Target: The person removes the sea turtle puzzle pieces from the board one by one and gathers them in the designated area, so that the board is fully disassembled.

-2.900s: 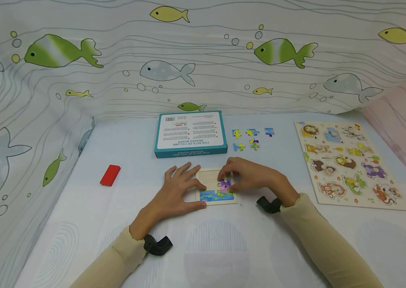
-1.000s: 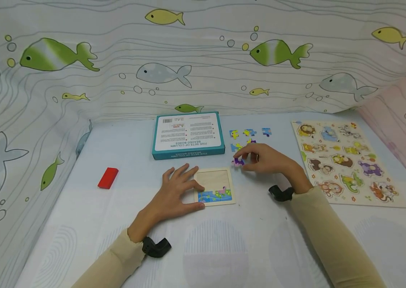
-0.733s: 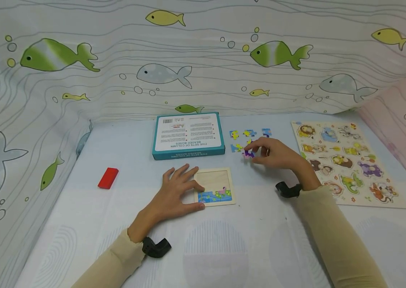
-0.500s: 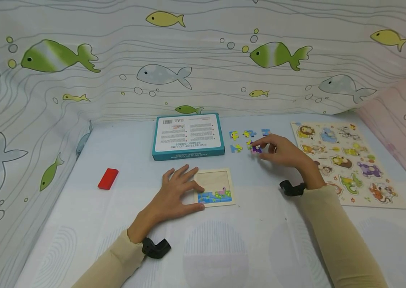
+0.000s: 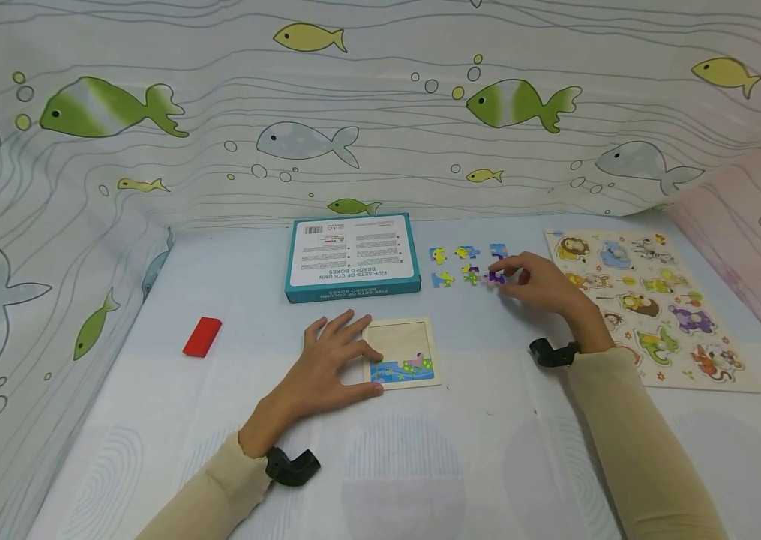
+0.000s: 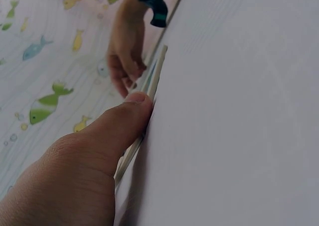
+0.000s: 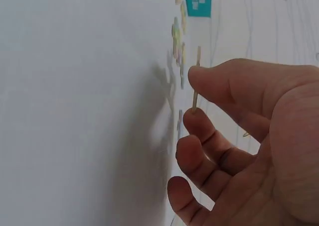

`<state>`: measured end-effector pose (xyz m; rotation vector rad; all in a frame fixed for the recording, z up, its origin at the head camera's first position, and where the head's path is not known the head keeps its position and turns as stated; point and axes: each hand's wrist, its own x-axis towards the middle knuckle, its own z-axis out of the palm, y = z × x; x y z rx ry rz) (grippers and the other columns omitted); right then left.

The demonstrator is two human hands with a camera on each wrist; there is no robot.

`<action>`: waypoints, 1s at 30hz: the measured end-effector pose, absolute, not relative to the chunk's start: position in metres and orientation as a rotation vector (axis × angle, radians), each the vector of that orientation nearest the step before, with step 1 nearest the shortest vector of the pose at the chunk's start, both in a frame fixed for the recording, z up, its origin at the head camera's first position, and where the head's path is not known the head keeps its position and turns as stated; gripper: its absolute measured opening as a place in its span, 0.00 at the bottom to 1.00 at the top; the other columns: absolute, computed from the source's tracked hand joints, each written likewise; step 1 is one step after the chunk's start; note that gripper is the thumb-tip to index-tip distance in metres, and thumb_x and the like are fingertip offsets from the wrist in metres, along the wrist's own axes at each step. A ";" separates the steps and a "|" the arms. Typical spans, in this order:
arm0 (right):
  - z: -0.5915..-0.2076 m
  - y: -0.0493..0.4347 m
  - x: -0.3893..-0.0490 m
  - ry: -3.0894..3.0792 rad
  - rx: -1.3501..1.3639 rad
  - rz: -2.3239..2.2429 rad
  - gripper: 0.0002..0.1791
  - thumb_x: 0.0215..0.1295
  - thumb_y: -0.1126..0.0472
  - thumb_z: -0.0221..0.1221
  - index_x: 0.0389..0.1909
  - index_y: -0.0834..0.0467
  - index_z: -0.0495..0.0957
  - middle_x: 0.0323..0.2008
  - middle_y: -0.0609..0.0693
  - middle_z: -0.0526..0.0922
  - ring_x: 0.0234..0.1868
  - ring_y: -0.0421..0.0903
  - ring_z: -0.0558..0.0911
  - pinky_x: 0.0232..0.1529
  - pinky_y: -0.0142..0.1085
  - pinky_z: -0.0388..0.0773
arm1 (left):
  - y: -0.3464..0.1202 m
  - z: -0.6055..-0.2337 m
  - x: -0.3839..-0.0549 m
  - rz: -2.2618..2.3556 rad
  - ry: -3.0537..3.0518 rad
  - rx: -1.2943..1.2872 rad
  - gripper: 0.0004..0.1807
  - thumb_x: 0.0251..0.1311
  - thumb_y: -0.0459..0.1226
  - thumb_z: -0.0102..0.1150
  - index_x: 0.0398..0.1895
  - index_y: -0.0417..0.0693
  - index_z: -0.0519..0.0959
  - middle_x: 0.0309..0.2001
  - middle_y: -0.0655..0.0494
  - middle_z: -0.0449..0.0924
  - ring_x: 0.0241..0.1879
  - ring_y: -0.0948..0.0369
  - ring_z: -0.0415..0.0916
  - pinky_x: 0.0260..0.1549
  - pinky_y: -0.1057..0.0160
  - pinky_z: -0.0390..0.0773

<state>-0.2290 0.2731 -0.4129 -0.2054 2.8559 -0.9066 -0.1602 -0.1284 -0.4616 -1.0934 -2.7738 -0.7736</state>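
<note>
My left hand (image 5: 333,365) lies spread at the left side of a small wooden puzzle tray (image 5: 435,352). Its index fingertip touches the tray's left part and the thumb (image 6: 132,109) presses the near edge. Joined blue, green and pink pieces (image 5: 390,370) fill the tray's lower part; bare wood shows above. My right hand (image 5: 542,283) pinches a purple puzzle piece (image 5: 495,277), seen edge-on as a thin piece (image 7: 196,94) between thumb and finger in the right wrist view. It hovers close over the table, right of several loose puzzle pieces (image 5: 443,279).
Behind the tray lies a teal-edged box (image 5: 353,255). A red block (image 5: 202,337) sits at the left. An animal puzzle board (image 5: 657,307) lies at the right, partly behind the right forearm. A fish-patterned cloth (image 5: 380,97) rises at the back.
My right hand has lifted the purple piece from the tray and carried it back and right, beside the loose pieces. The left hand stays at the tray.
</note>
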 end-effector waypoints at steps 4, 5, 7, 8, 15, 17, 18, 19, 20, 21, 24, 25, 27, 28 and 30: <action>-0.417 0.277 -0.231 2.858 -0.164 -0.878 0.22 0.68 0.62 0.61 0.63 0.57 0.79 0.54 0.61 0.78 0.49 0.56 0.73 0.44 0.43 0.71 | -0.128 -0.461 -0.160 -0.775 -2.776 -1.093 0.20 0.53 0.60 0.70 0.47 0.69 0.83 0.76 0.50 0.66 0.79 0.45 0.53 0.71 0.32 0.45; -0.417 0.277 -0.231 2.856 -0.155 -0.879 0.22 0.68 0.62 0.60 0.63 0.57 0.79 0.54 0.61 0.78 0.49 0.56 0.73 0.44 0.43 0.71 | -0.128 -0.461 -0.160 -0.774 -2.776 -1.094 0.20 0.53 0.60 0.70 0.47 0.69 0.83 0.76 0.50 0.66 0.79 0.45 0.53 0.71 0.32 0.45; -0.417 0.278 -0.231 2.854 -0.137 -0.883 0.22 0.69 0.62 0.60 0.63 0.58 0.78 0.54 0.61 0.77 0.49 0.56 0.73 0.45 0.44 0.71 | -0.128 -0.460 -0.161 -0.774 -2.778 -1.092 0.20 0.53 0.60 0.70 0.47 0.69 0.83 0.76 0.50 0.65 0.79 0.45 0.52 0.71 0.32 0.45; -0.418 0.278 -0.231 2.854 -0.133 -0.887 0.22 0.69 0.63 0.60 0.63 0.58 0.78 0.54 0.61 0.77 0.50 0.56 0.73 0.46 0.44 0.71 | -0.128 -0.460 -0.161 -0.775 -2.779 -1.091 0.20 0.53 0.60 0.70 0.47 0.69 0.83 0.76 0.50 0.65 0.80 0.45 0.52 0.71 0.32 0.45; -0.424 0.281 -0.233 2.884 -0.136 -0.906 0.22 0.69 0.64 0.60 0.63 0.60 0.78 0.53 0.63 0.75 0.49 0.57 0.73 0.48 0.46 0.70 | -0.129 -0.461 -0.161 -0.776 -2.780 -1.090 0.20 0.53 0.60 0.70 0.47 0.69 0.84 0.77 0.50 0.65 0.80 0.45 0.52 0.71 0.32 0.45; -0.425 0.281 -0.233 2.895 -0.139 -0.908 0.22 0.69 0.64 0.59 0.63 0.60 0.78 0.53 0.63 0.75 0.49 0.57 0.72 0.49 0.47 0.70 | -0.129 -0.461 -0.161 -0.773 -2.782 -1.089 0.20 0.53 0.60 0.70 0.47 0.69 0.84 0.77 0.51 0.65 0.80 0.45 0.52 0.71 0.32 0.45; -0.426 0.281 -0.233 2.902 -0.143 -0.907 0.22 0.69 0.64 0.59 0.63 0.61 0.78 0.54 0.63 0.75 0.49 0.57 0.72 0.49 0.48 0.70 | -0.129 -0.462 -0.161 -0.773 -2.781 -1.089 0.20 0.53 0.60 0.70 0.47 0.69 0.84 0.77 0.51 0.65 0.80 0.45 0.52 0.71 0.32 0.45; -0.426 0.280 -0.232 2.907 -0.144 -0.908 0.22 0.69 0.65 0.58 0.63 0.61 0.78 0.54 0.64 0.75 0.49 0.57 0.72 0.50 0.48 0.70 | -0.129 -0.462 -0.161 -0.773 -2.781 -1.089 0.20 0.53 0.60 0.70 0.47 0.69 0.84 0.77 0.51 0.65 0.80 0.45 0.52 0.71 0.32 0.45; -0.426 0.280 -0.232 2.911 -0.144 -0.908 0.22 0.69 0.65 0.58 0.63 0.61 0.78 0.54 0.64 0.74 0.49 0.57 0.72 0.50 0.49 0.70 | -0.129 -0.462 -0.161 -0.774 -2.781 -1.089 0.20 0.53 0.60 0.70 0.47 0.69 0.84 0.77 0.51 0.65 0.80 0.46 0.52 0.71 0.32 0.45; -0.426 0.279 -0.232 2.913 -0.137 -0.913 0.22 0.69 0.65 0.57 0.63 0.61 0.77 0.54 0.64 0.74 0.49 0.58 0.72 0.51 0.49 0.70 | -0.129 -0.462 -0.161 -0.774 -2.780 -1.089 0.20 0.53 0.60 0.70 0.47 0.69 0.84 0.77 0.51 0.65 0.80 0.46 0.52 0.71 0.32 0.45; -0.427 0.278 -0.231 2.915 -0.109 -0.920 0.22 0.70 0.64 0.56 0.64 0.60 0.77 0.55 0.64 0.74 0.50 0.58 0.72 0.52 0.50 0.70 | -0.129 -0.462 -0.161 -0.780 -2.779 -1.090 0.20 0.53 0.60 0.70 0.47 0.69 0.84 0.77 0.51 0.65 0.80 0.46 0.52 0.71 0.32 0.45; -0.427 0.278 -0.231 2.917 -0.096 -0.921 0.22 0.70 0.64 0.56 0.64 0.60 0.77 0.55 0.64 0.74 0.50 0.58 0.72 0.52 0.51 0.70 | -0.129 -0.462 -0.160 -0.781 -2.779 -1.090 0.20 0.53 0.60 0.70 0.47 0.69 0.84 0.77 0.50 0.65 0.80 0.46 0.52 0.71 0.32 0.45; -0.428 0.278 -0.231 2.917 -0.074 -0.930 0.22 0.71 0.63 0.56 0.64 0.59 0.77 0.55 0.64 0.73 0.50 0.58 0.72 0.52 0.51 0.70 | -0.129 -0.462 -0.160 -0.781 -2.779 -1.090 0.20 0.53 0.60 0.70 0.47 0.69 0.84 0.77 0.50 0.65 0.80 0.45 0.52 0.71 0.32 0.45; -0.428 0.278 -0.232 2.920 -0.064 -0.935 0.22 0.71 0.63 0.56 0.65 0.59 0.77 0.55 0.64 0.73 0.51 0.58 0.72 0.52 0.51 0.70 | -0.129 -0.462 -0.160 -0.780 -2.778 -1.090 0.20 0.53 0.60 0.70 0.47 0.69 0.84 0.77 0.50 0.65 0.80 0.45 0.52 0.71 0.32 0.46; -0.429 0.278 -0.232 2.926 -0.050 -0.949 0.22 0.71 0.63 0.56 0.65 0.58 0.77 0.54 0.63 0.73 0.51 0.58 0.72 0.52 0.51 0.70 | -0.128 -0.462 -0.160 -0.776 -2.777 -1.090 0.20 0.53 0.60 0.70 0.47 0.69 0.83 0.77 0.50 0.65 0.80 0.45 0.52 0.71 0.32 0.46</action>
